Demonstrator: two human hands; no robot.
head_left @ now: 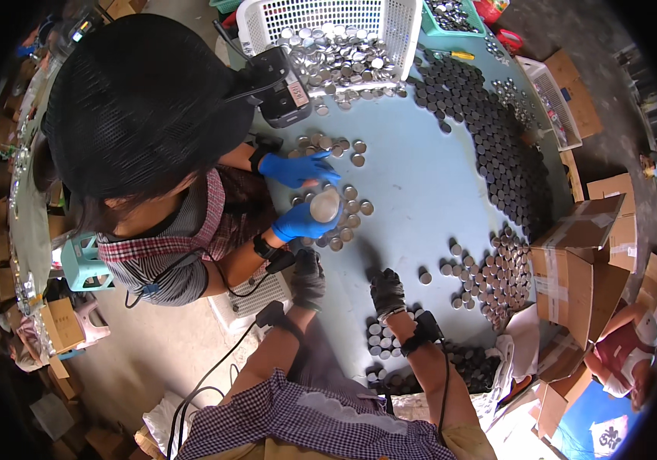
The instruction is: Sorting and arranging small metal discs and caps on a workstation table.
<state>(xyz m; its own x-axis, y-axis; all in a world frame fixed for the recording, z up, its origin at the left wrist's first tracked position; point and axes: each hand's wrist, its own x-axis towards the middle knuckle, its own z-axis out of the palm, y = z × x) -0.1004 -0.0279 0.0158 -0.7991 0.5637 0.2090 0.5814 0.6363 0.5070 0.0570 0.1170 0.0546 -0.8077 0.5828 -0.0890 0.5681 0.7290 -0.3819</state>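
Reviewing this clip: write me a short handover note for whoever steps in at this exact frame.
Left hand: dark glove, resting at the near edge of the light blue table; whether it holds anything cannot be told.
Right hand: dark glove, palm down on the table beside the near dark discs, apparently holding nothing.
Across the table a co-worker's blue-gloved hands hold a round tin amid loose silver lids.
Done: dark discs laid in rows along the far right; a silver cluster sits at right.
Left: white basket is full of silver lids.
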